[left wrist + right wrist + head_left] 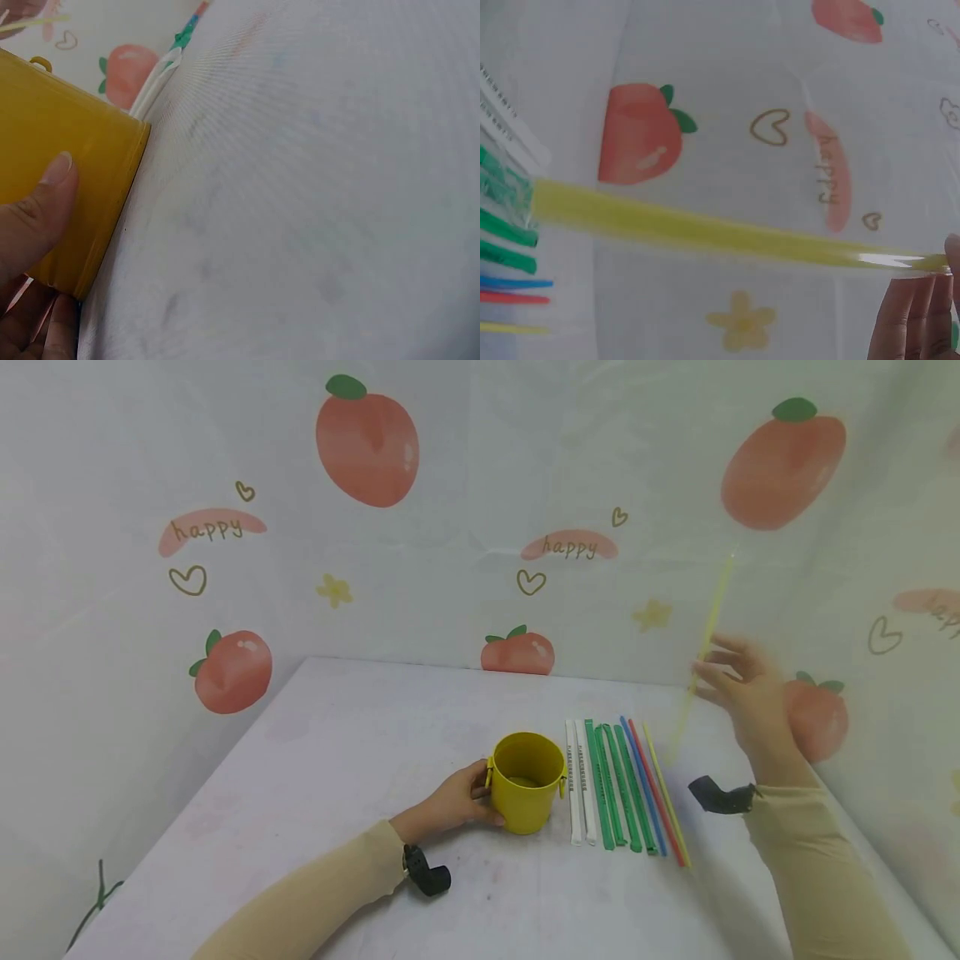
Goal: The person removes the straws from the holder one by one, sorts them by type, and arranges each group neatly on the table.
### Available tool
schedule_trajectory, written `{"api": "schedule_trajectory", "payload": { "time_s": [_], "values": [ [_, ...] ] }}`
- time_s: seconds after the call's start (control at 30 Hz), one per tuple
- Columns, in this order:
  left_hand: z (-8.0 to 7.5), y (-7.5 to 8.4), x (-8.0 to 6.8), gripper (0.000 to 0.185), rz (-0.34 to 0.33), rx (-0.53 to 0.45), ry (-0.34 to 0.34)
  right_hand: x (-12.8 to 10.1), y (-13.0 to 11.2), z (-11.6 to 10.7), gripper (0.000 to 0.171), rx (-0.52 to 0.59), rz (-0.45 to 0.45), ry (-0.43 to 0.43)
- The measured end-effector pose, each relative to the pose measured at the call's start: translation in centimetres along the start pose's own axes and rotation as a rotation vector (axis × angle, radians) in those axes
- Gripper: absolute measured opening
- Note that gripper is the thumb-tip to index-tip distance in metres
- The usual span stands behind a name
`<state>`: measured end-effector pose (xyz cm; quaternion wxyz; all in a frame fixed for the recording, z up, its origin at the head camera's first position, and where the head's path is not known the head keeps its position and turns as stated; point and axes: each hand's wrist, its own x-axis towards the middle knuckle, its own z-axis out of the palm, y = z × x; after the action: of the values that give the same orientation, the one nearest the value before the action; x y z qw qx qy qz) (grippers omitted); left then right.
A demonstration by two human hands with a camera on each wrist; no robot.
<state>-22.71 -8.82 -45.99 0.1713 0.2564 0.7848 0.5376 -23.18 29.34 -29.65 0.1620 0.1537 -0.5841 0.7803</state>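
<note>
A small yellow bucket (527, 781) stands upright on the white table (315, 760). My left hand (457, 800) grips its left side; the thumb (37, 206) lies on its yellow wall (82, 157). Right of the bucket lies a row of straws (622, 785): white, green, blue, red and yellow. My right hand (738, 689) is raised above the row's far end and pinches a long yellow straw (705, 647) that stands nearly upright and is blurred. In the right wrist view this yellow straw (705, 232) runs across to my fingertips (911, 315).
A wall cloth printed with peaches and the word "happy" (570, 545) hangs close behind and to the right of the table. The table's left edge (187, 810) drops off. A green cord (93, 902) hangs at the lower left.
</note>
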Motion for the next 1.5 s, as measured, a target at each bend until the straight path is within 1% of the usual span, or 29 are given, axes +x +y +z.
{"api": "schedule_trajectory", "payload": {
  "time_s": [0.1,0.2,0.3,0.33,0.4,0.47,0.53,0.57,0.63,0.67,0.73,0.87,0.93,1.13,1.3,1.5],
  "values": [
    [0.0,0.1,0.0,0.083,-0.029,-0.021,0.01,-0.3,0.9,-1.5,0.039,-0.071,0.045,0.006],
    [0.1,0.0,0.0,0.082,-0.04,-0.033,0.014,-0.7,1.7,-2.9,0.039,-0.152,0.099,0.015],
    [0.1,0.0,0.0,0.082,-0.045,-0.034,0.017,-1.2,2.5,-4.2,0.039,-0.272,0.157,0.024],
    [0.1,0.1,0.0,0.082,-0.045,-0.03,0.018,-1.4,2.8,-4.6,0.038,-0.343,0.175,0.029],
    [0.1,0.1,-0.1,0.083,-0.046,-0.028,0.02,-1.8,3.3,-5.4,0.037,-0.519,0.213,0.018],
    [0.1,0.2,-0.1,0.083,-0.045,-0.028,0.02,-2.1,4.0,-6.0,0.039,-0.629,0.226,-0.004],
    [0.1,0.2,-0.1,0.083,-0.044,-0.031,0.018,-2.5,4.5,-6.6,0.046,-0.719,0.242,-0.033],
    [0.1,0.3,-0.1,0.083,-0.044,-0.035,0.017,-2.6,4.8,-6.8,0.05,-0.741,0.25,-0.051],
    [0.0,0.3,0.0,0.083,-0.04,-0.036,0.016,-2.8,5.2,-7.2,0.051,-0.736,0.278,-0.075],
    [0.0,0.2,0.0,0.083,-0.037,-0.036,0.015,-2.9,5.5,-7.3,0.058,-0.765,0.305,-0.089],
    [0.0,0.3,0.0,0.083,-0.036,-0.035,0.015,-3.0,5.8,-7.5,0.062,-0.785,0.361,-0.114],
    [0.0,0.2,0.0,0.084,-0.037,-0.027,0.016,-3.2,6.3,-7.7,0.062,-0.804,0.447,-0.151],
    [0.0,0.2,0.0,0.083,-0.037,-0.027,0.017,-3.3,6.6,-7.9,0.062,-0.809,0.471,-0.16],
    [0.0,0.4,-0.1,0.082,-0.038,-0.027,0.011,-3.5,7.6,-8.7,0.064,-0.779,0.545,-0.176],
    [0.0,0.3,-0.1,0.081,-0.025,-0.029,0.004,-3.5,8.2,-9.1,0.064,-0.761,0.614,-0.188],
    [0.1,0.2,-0.1,0.082,-0.024,-0.035,0.003,-3.6,8.8,-9.2,0.064,-0.745,0.654,-0.213]
  ]
}}
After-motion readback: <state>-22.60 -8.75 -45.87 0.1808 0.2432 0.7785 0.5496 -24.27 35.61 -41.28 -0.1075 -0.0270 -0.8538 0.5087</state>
